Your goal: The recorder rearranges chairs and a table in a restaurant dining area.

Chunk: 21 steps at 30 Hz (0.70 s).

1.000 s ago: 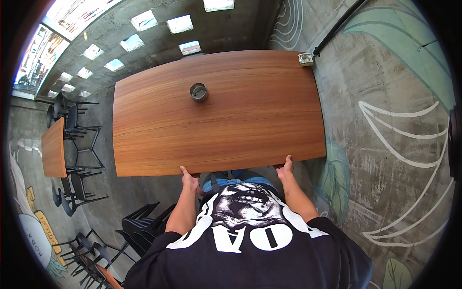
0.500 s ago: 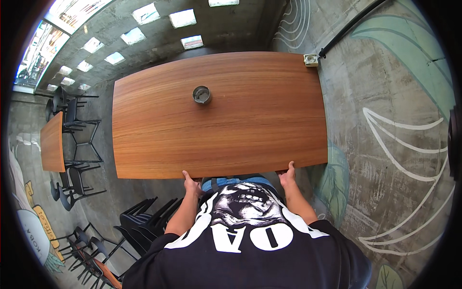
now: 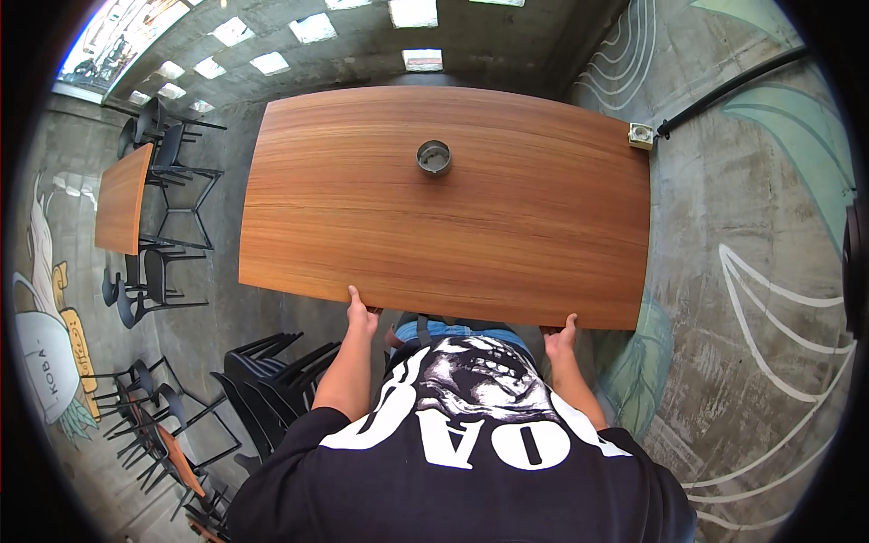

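A long brown wooden table [image 3: 444, 244] lies in front of me. My left hand [image 3: 361, 317] grips its near edge left of my waist, thumb on top and fingers hidden underneath. Farther right along the same edge, my right hand [image 3: 560, 338] holds on in the same way, with the thumb at the rim and the fingers under the top. On the far half of the tabletop stands a round dark ashtray [image 3: 434, 158]. Its contents are too small to make out.
A concrete wall with painted leaves [image 3: 760, 271] stands close on the right, with a white socket box [image 3: 641, 136] by the table's far right corner. Left are a smaller table [image 3: 124, 201] and black chairs [image 3: 165, 276]. Stacked black chairs [image 3: 262, 385] stand behind my left arm.
The table's near edge now slants, its left end farther from me than before. My view has turned slightly, and both hands keep their hold on the edge.
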Each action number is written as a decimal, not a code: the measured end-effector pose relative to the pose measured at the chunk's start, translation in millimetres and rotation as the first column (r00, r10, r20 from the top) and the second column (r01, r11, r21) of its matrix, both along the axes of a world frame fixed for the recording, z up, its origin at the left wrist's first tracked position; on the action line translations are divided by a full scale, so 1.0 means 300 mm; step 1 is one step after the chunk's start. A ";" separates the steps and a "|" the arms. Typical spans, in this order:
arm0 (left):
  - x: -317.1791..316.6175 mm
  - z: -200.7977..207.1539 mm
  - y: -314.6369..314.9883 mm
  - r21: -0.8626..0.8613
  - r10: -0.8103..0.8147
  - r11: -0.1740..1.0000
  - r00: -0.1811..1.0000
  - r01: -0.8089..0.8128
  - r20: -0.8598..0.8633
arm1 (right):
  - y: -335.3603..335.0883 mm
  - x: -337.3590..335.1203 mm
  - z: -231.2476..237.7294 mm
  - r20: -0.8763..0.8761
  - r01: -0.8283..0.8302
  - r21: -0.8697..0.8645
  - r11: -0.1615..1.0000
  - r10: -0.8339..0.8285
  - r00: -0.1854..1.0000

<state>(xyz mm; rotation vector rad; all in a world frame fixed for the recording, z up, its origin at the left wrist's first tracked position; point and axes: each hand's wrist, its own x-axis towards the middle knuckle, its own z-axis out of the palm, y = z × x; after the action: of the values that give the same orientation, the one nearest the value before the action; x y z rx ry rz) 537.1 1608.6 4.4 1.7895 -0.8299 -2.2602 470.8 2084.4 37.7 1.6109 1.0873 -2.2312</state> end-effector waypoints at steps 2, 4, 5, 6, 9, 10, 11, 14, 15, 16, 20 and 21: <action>0.018 -0.010 -0.014 -0.005 -0.018 1.000 1.000 0.018 -0.014 | -0.012 -0.010 0.010 0.003 0.004 0.019 1.000 -0.004 1.000; 0.024 -0.016 -0.015 -0.007 -0.040 0.999 0.999 0.040 -0.028 | -0.017 -0.014 0.018 0.005 0.011 0.040 0.999 -0.011 1.000; 0.021 -0.014 -0.013 -0.028 -0.044 0.999 0.999 0.044 -0.015 | -0.015 -0.015 0.020 -0.004 -0.016 0.040 0.999 0.017 1.000; 0.018 -0.013 -0.010 -0.049 -0.047 0.998 0.999 0.047 -0.001 | -0.014 -0.014 0.023 -0.012 -0.044 0.041 0.998 0.045 0.999; 0.011 -0.018 -0.006 -0.050 -0.040 0.998 0.999 0.042 0.036 | -0.006 -0.009 0.022 0.004 -0.015 0.036 0.999 0.015 1.000; 0.022 -0.022 -0.009 -0.052 -0.037 0.998 0.999 0.038 0.036 | -0.009 -0.009 0.028 0.004 -0.019 0.035 0.999 0.018 1.000; 0.037 -0.024 -0.010 -0.050 -0.035 0.998 0.999 0.037 0.027 | -0.011 -0.009 0.036 0.004 -0.035 0.028 0.999 0.034 0.999; 0.052 -0.004 0.001 -0.052 -0.032 0.998 0.999 0.034 0.038 | 0.007 0.009 0.022 0.009 -0.053 0.014 0.998 0.053 0.999; 0.060 0.010 0.010 -0.054 -0.031 0.998 0.998 0.034 0.059 | 0.022 0.032 0.010 0.016 -0.055 0.006 0.998 0.055 0.998; 0.062 0.022 0.019 -0.054 -0.025 0.998 0.998 0.028 0.057 | 0.023 0.040 0.007 0.014 -0.061 0.006 0.998 0.061 0.998; 0.056 0.067 0.021 -0.029 -0.024 0.999 0.999 0.026 0.046 | 0.042 0.062 -0.032 0.008 -0.031 -0.003 1.000 0.031 0.999; 0.053 0.075 0.015 -0.012 -0.032 0.999 0.999 0.032 0.029 | 0.054 0.069 -0.049 -0.005 -0.038 -0.015 0.999 0.038 0.999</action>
<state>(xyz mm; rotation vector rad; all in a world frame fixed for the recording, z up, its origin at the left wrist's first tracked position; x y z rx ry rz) 552.9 1613.2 27.0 1.8203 -0.8822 -2.2482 491.7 2100.7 22.9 1.5665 1.0899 -2.2148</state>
